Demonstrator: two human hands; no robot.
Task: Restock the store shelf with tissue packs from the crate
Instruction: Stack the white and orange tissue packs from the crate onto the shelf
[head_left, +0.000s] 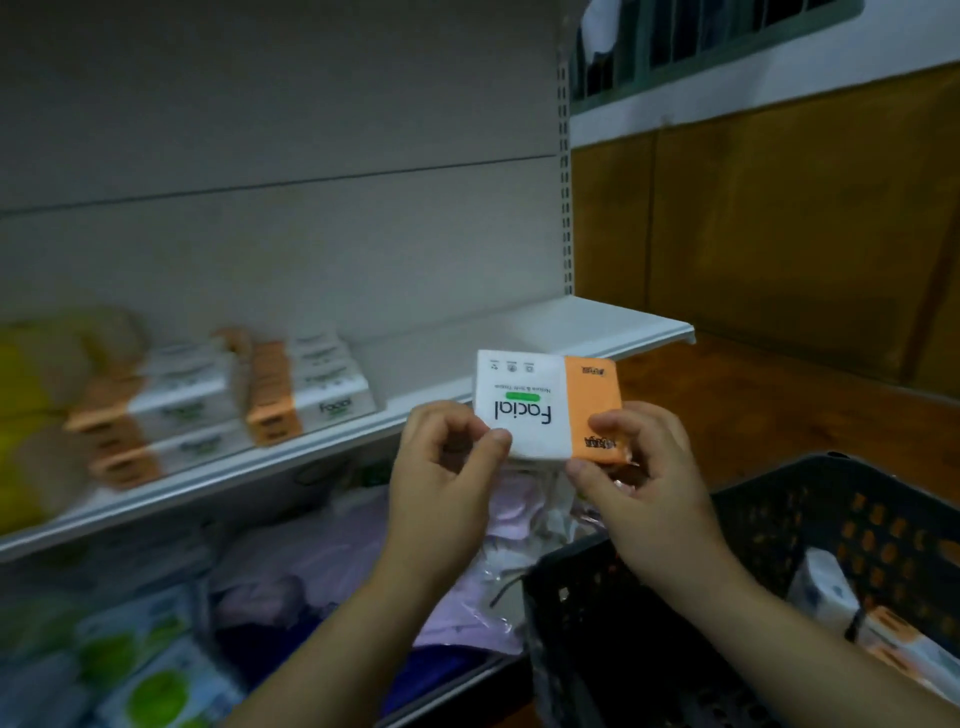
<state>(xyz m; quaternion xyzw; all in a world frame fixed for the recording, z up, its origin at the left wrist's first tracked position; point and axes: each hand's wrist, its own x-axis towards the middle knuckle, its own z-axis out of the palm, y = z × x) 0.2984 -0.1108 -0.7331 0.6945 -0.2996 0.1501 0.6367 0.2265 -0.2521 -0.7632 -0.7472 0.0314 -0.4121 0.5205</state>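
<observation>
A white and orange tissue pack (545, 400) marked "Facial" hangs upside down in front of the white shelf (597, 327). My left hand (447, 467) pinches its white lower corner. My right hand (639, 467) pinches its orange lower corner. On the shelf to the left lie several more tissue packs (306, 389), stacked in blurred rows. The black plastic crate (779, 530) sits at the lower right, below my right forearm, with a few tissue packs (831, 587) inside.
The shelf's right end behind the held pack is bare. Yellow packages (31, 415) lie at the shelf's far left. The lower shelf holds purple bagged goods (322, 561) and green-and-white packets (150, 675). A brown wall (779, 234) stands to the right.
</observation>
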